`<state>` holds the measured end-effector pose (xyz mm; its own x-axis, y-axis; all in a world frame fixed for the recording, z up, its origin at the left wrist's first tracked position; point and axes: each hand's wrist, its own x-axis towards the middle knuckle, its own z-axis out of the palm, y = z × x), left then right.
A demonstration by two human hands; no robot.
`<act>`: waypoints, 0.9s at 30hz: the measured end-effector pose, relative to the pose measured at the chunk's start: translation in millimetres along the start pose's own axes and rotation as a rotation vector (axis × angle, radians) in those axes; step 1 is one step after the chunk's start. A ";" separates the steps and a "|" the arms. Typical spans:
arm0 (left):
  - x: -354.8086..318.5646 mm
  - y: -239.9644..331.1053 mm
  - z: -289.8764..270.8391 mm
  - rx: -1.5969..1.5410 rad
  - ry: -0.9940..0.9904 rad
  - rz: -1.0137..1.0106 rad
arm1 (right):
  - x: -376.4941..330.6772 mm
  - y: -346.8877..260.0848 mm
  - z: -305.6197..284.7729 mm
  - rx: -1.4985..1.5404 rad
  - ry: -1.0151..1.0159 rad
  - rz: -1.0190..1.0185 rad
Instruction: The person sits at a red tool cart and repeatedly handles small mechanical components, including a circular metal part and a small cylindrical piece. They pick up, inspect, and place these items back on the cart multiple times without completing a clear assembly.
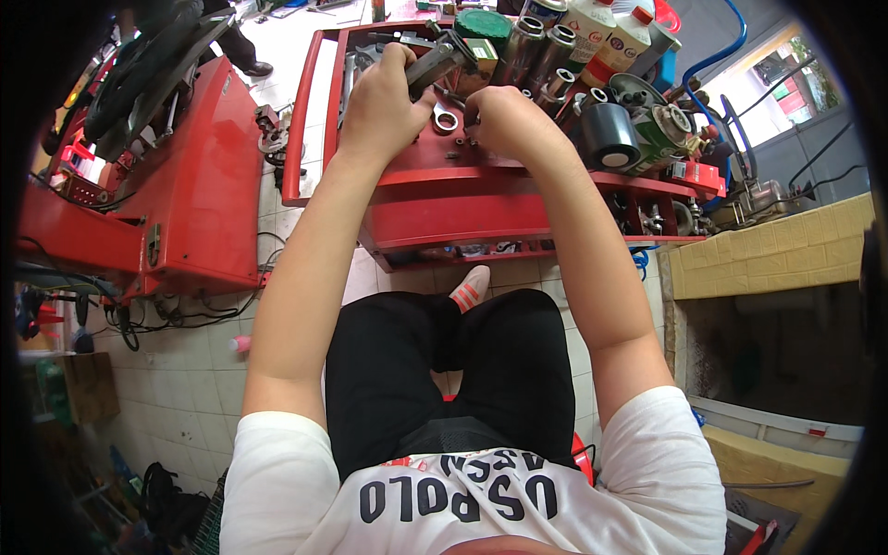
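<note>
Apparently, handling a dark metal part (pixel 437 67) is the step in hand: over the left of the red cart (pixel 453 217), the left hand (pixel 382 104) grasps it; right of a metal ring (pixel 446 121) in the cart, the right hand (pixel 516 122) hangs curled, its hold impossible to tell. The next move likely calls for a steady left grip. At the cart's right stand capped bottles (pixel 622 46), contents hidden; below, a compartment (pixel 678 239) holds metal fittings (pixel 655 220).

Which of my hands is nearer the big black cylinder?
Your right hand; your left hand is farther from the black cylinder, at a grey metal part.
</note>
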<state>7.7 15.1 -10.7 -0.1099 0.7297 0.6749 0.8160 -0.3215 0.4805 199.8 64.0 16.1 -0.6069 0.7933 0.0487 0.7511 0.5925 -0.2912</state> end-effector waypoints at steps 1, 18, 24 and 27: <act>0.4 2.3 -0.3 -0.018 -0.005 -0.005 | -3.7 -3.7 -4.5 -0.003 -0.068 -0.016; 1.4 7.9 -3.3 -0.035 -0.047 0.001 | 7.2 -9.5 11.3 -0.102 -0.254 -0.127; 0.6 3.0 -2.3 -0.013 -0.033 0.003 | -4.7 -8.9 -3.4 0.165 -0.135 -0.091; -0.7 2.3 -3.0 0.002 -0.050 -0.031 | -16.9 -14.4 -13.1 0.542 -0.048 0.015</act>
<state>7.9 12.0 -8.4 -0.1070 0.7684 0.6310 0.8140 -0.2968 0.4993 202.7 44.0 32.0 -0.6181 0.7861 0.0011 0.5256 0.4144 -0.7430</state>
